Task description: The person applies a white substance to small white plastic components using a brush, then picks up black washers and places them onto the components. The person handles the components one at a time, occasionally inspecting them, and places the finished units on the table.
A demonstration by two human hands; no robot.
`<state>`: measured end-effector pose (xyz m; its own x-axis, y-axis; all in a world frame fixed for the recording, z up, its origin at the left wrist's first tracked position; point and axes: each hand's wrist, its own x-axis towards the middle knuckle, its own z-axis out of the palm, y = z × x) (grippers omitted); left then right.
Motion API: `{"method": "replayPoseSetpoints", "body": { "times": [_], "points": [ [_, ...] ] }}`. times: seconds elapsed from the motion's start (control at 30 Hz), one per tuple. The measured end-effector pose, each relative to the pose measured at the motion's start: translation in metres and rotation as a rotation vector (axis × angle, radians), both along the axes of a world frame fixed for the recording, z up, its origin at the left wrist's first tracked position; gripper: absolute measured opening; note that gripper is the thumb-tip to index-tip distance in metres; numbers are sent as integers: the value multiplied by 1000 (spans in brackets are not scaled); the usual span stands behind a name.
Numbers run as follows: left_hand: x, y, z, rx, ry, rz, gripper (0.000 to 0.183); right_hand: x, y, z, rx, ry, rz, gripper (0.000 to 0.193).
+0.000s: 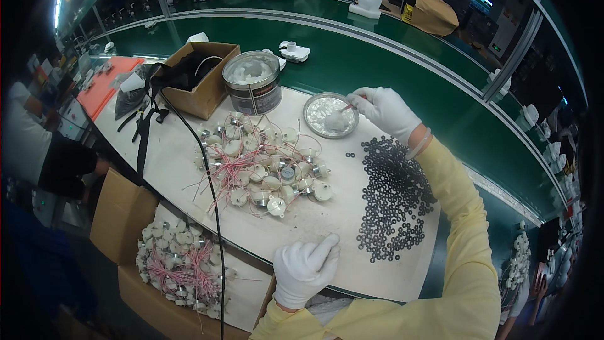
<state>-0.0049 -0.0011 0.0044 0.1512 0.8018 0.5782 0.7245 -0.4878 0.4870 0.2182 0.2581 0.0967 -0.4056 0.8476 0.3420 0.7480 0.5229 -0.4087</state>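
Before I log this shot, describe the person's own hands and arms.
The left hand and right hand wear plain white gloves. The sleeves are long and pale yellow; a pale band circles the right wrist.

A white-topped table (343, 211) with a dark edge carries everything. At its far left lies a flat orange-red sheet (104, 97), with a dark plastic bag (130, 102), black-handled hand tools (129, 120) and a black strap (144, 145) nearer. To their right stand an open brown cardboard box (189, 99) and a round metal can (255, 99) of whitish paste. Right of the can sits a shallow round metal lid (314, 107), more paste inside. White round motors with pink wires (258, 173) heap across the middle; small black rings (390, 182) spread along the right.
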Motion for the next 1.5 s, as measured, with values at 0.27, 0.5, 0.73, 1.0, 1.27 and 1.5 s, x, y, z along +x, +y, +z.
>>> {"method": "replayPoseSetpoints", "body": {
  "times": [0.27,0.5,0.73,1.0,1.27,1.5],
  "points": [
    [0,0,1,11,10,8,27,1,-13,4,27,-63,49,33],
    [1,0,1,15,-4,1,28,2,-32,15,-15,15,72,30],
    [1,0,0,17,-13,-6,28,8,-37,10,1,2,129,25],
    [0,0,2,11,7,-7,27,18,-41,4,-26,35,82,23],
    [1,0,2,6,-3,-17,27,21,-22,-30,45,166,85,26],
    [0,-1,2,12,-4,-7,27,25,-40,-23,-40,50,27,26]
  ]
}}
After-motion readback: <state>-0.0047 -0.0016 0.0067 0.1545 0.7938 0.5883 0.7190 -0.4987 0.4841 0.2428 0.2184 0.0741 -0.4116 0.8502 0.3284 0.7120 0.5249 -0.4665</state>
